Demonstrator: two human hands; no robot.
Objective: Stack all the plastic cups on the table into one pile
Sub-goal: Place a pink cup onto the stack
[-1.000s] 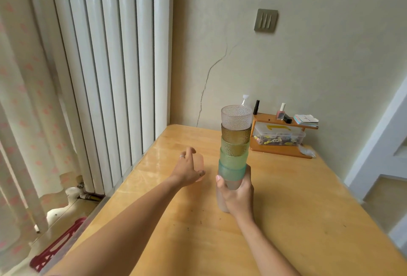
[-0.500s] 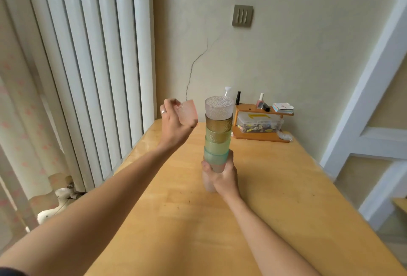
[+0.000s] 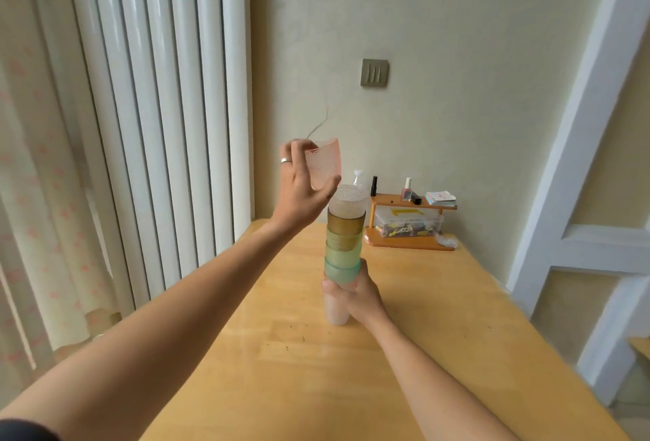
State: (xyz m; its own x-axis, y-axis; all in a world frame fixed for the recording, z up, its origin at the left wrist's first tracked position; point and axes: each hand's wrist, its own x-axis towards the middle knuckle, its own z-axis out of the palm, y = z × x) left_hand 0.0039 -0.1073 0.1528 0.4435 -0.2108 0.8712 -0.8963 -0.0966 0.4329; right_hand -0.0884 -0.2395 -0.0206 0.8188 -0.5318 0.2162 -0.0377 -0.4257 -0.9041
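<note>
Head view showed your left hand (image 3: pixel 302 190) raised above the table (image 3: pixel 439 352), its fingers (image 3: pixel 293 155) wrapped around a pink cup (image 3: pixel 325 166) that tilted a little, mouth upward, just above and to the left of the top of the stack of cups (image 3: pixel 344 250). A ring (image 3: pixel 285 160) sat on one finger of that hand. Your right hand (image 3: pixel 355 294) gripped the stack low down, fingers closed around the pale bottom cup, which stood upright on the wood. From the bottom up the stack read pale pink, teal, green, another green, amber and a clear dimpled cup on top (the thumb of the left hand overlapped that top rim; whether it touched, you could not tell from here). Behind the stack, against the wall, stood a small wooden rack (image 3: pixel 408 241) with a clear plastic box (image 3: pixel 408 226) under its shelf and little bottles on top. White vertical blinds (image 3: pixel 158 106) hung on the left.
</note>
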